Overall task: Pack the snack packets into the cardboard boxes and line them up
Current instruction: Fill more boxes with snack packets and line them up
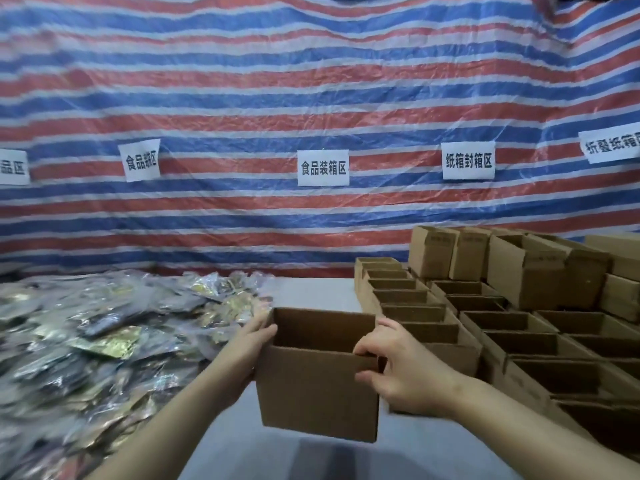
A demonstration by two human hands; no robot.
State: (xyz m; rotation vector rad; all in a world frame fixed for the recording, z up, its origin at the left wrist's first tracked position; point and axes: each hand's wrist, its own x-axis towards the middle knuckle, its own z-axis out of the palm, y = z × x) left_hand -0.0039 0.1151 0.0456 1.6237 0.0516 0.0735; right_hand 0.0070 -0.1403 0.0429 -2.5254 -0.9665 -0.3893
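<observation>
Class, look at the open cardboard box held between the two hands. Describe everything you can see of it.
The plain brown corrugated cardboard box is roughly cubic, open-topped and upright. No packets show inside. It is held above the grey tabletop. The left hand grips its left wall, thumb over the rim; the right hand pinches its near right corner.

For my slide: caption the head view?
Both hands hold an open cardboard box between snack packets and lined-up boxes.
</observation>
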